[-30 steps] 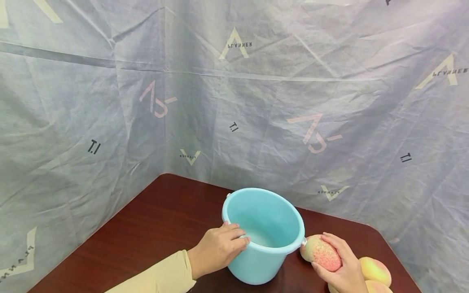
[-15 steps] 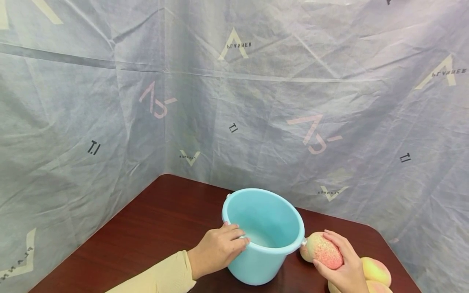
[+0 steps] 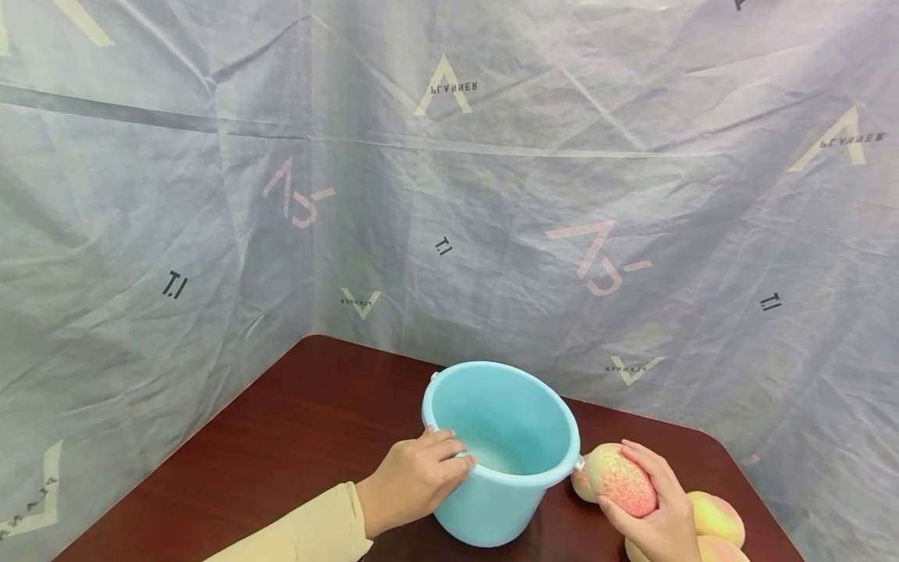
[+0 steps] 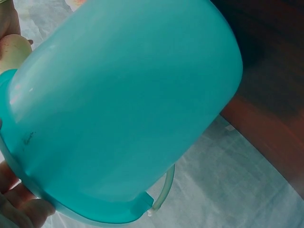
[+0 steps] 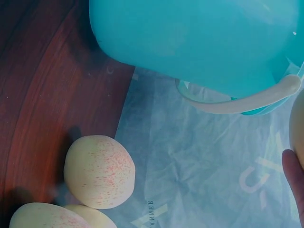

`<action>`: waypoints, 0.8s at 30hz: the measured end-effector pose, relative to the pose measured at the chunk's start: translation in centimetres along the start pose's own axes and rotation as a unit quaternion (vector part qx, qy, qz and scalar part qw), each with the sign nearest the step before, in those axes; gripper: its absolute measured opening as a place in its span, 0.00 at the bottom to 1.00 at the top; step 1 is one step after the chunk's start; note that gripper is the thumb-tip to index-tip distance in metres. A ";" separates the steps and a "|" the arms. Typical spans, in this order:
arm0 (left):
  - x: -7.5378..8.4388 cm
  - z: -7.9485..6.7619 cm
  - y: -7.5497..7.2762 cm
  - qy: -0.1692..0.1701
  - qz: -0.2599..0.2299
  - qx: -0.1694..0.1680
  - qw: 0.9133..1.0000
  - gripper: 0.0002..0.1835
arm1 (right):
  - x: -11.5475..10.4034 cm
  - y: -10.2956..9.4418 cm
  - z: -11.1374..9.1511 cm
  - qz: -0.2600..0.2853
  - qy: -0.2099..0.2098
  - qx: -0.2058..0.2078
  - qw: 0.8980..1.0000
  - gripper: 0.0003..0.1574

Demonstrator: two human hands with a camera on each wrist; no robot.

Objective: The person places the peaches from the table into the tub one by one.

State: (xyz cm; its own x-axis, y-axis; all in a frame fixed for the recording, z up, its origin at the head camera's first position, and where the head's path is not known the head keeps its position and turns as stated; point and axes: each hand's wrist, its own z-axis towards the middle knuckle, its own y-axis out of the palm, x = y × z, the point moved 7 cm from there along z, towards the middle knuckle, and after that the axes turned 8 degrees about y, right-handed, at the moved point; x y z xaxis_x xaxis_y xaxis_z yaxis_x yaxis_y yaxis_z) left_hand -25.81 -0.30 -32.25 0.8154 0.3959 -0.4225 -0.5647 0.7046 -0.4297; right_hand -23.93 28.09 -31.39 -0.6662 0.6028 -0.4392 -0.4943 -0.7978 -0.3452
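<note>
My left hand [image 3: 414, 478] grips the near left rim of a light blue bucket [image 3: 492, 511], fingers over the edge; those fingers [image 4: 38, 209] also show at the rim in the left wrist view. The bucket stands upright, and the inside that shows holds nothing. To its right, my right hand [image 3: 663, 511] holds a pink-speckled peach [image 3: 621, 480] between thumb and fingers, beside the rim. Another peach [image 3: 580, 481] lies on the table behind it, partly hidden. At the right wrist view's edge, only a sliver of the held peach [image 5: 298, 128] and the thumb appear.
More peaches [image 3: 718, 519] lie close together at the table's right front, partly behind the right hand. The bucket's pale handle [image 5: 237, 104] hangs down on its far side. A dark red-brown table [image 3: 302, 421] is backed by grey printed cloth [image 3: 492, 195] on two sides.
The right hand and its peach have risen slightly, overlapping more of the peach behind. My left hand has kept its hold on the rim, and the head view has shifted a little.
</note>
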 end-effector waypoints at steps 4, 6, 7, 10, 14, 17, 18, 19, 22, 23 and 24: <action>0.0 -0.1 0.0 0.000 -0.005 -0.003 1.000 0.21 | -0.1 0.0 0.1 0.035 -0.034 0.022 0.999 0.42; 0.1 -0.1 0.0 0.000 -0.006 -0.005 1.000 0.21 | -0.3 -0.1 0.1 0.057 -0.056 0.034 0.996 0.41; 0.1 -0.1 0.0 0.000 -0.006 -0.006 1.000 0.21 | -0.3 -0.1 0.2 0.067 -0.064 0.039 0.995 0.42; 0.1 0.0 0.0 0.002 -0.004 -0.005 1.000 0.22 | -0.3 -0.1 0.3 0.083 -0.070 0.048 0.993 0.43; 0.1 0.0 0.1 0.005 0.000 -0.002 1.000 0.22 | -0.3 0.0 0.3 0.086 -0.066 0.050 0.993 0.42; 0.1 0.0 0.1 0.003 -0.002 -0.001 1.000 0.22 | -0.1 0.0 0.2 0.082 -0.059 0.051 0.994 0.42; 0.1 -0.1 0.1 0.003 -0.003 -0.001 1.000 0.22 | 0.0 0.1 0.2 0.080 -0.057 0.051 0.994 0.42; 0.1 -0.1 0.1 0.003 -0.003 -0.001 1.000 0.22 | 0.1 0.1 0.1 0.078 -0.055 0.051 0.994 0.43; 0.1 0.0 0.1 0.003 -0.003 -0.003 1.000 0.21 | 0.1 0.1 0.1 0.076 -0.047 0.051 0.995 0.43; 0.0 0.0 0.1 -0.001 -0.006 -0.007 1.000 0.21 | 0.1 0.1 0.1 0.077 -0.049 0.051 0.995 0.43; 0.0 -0.1 0.1 -0.005 -0.009 -0.011 1.000 0.21 | 0.1 0.1 0.1 0.078 -0.050 0.051 0.994 0.43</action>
State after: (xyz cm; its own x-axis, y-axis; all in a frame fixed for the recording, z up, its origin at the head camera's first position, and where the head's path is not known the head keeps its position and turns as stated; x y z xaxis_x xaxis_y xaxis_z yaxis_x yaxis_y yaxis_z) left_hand -25.86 -0.24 -32.35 0.8265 0.3891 -0.4068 -0.5527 0.6982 -0.4549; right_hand -24.07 28.03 -31.39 -0.7884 0.4713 -0.3952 -0.4311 -0.8818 -0.1915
